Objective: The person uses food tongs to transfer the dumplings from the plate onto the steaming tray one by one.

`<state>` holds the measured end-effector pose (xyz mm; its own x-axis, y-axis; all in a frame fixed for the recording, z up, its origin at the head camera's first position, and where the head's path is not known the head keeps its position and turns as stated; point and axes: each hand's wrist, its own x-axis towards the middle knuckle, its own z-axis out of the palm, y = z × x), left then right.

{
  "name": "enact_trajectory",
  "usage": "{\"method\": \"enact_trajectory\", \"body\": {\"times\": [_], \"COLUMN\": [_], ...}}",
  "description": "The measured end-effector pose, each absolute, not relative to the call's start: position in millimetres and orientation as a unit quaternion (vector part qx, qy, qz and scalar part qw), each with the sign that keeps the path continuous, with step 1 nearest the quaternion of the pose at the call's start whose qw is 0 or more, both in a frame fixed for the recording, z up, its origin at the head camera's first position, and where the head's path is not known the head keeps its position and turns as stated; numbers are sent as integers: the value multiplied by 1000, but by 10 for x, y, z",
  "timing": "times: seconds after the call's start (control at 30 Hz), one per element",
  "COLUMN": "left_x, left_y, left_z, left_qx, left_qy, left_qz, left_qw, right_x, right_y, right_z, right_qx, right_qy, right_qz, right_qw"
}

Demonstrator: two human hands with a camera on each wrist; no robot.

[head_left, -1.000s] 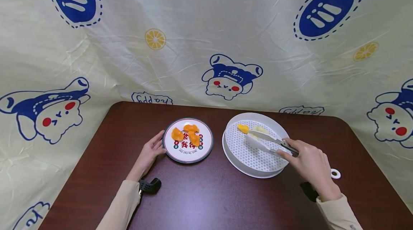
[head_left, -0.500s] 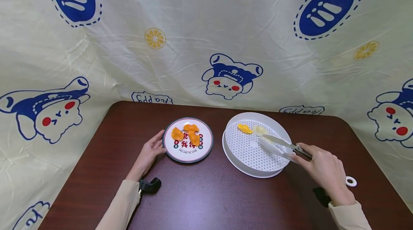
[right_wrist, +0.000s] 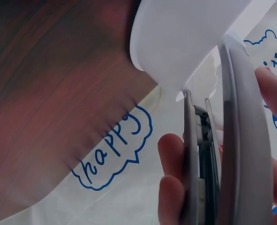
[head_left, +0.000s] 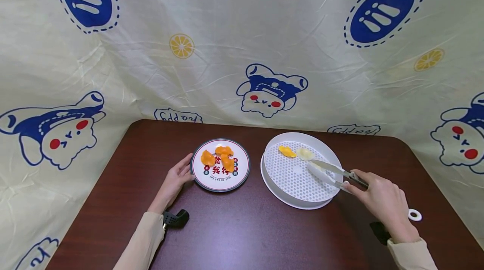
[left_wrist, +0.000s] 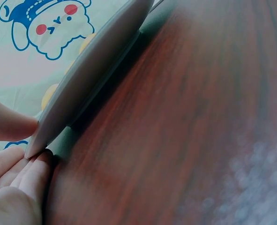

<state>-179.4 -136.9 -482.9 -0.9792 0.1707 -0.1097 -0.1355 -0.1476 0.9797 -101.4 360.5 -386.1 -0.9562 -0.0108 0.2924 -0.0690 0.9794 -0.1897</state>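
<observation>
Dark wooden table (head_left: 234,228) stands against a printed cloth backdrop (head_left: 242,51). Right hand (head_left: 382,202) grips metal tongs (head_left: 329,172), whose tips rest inside the white perforated tray (head_left: 291,196); whether the tips are closed cannot be told, and the right wrist view shows only blurred handles. Left hand (head_left: 175,179), fingers relaxed, touches the rim of the patterned plate (head_left: 219,183). Plate holds three orange pieces (head_left: 219,157). Tray holds one yellow piece (head_left: 286,151) and one pale piece (head_left: 304,153) side by side at its far edge.
</observation>
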Motion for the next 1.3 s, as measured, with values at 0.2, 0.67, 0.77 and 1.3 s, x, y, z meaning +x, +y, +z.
{"method": "enact_trajectory", "body": {"times": [0.2, 0.67, 0.77, 1.3], "left_x": [-1788, -1779, -1784, -1805], "left_y": [-1365, -1375, -1374, -1394], "left_z": [-4835, -4816, -4815, -4841], "left_qx": [17, 19, 21, 28], "left_qy": [644, 643, 644, 646], "left_qz": [758, 759, 758, 755], "left_qw": [100, 104, 106, 108], "right_x": [-1012, -991, -1002, -1176], "right_y": [3600, 3429, 3331, 2655], "right_z": [-3863, -3785, -3771, -3783], "right_qx": [20, 39, 54, 124], "right_qy": [-984, -976, -972, -959], "right_qz": [103, 122, 127, 150], "right_qw": [147, 178, 190, 204]}}
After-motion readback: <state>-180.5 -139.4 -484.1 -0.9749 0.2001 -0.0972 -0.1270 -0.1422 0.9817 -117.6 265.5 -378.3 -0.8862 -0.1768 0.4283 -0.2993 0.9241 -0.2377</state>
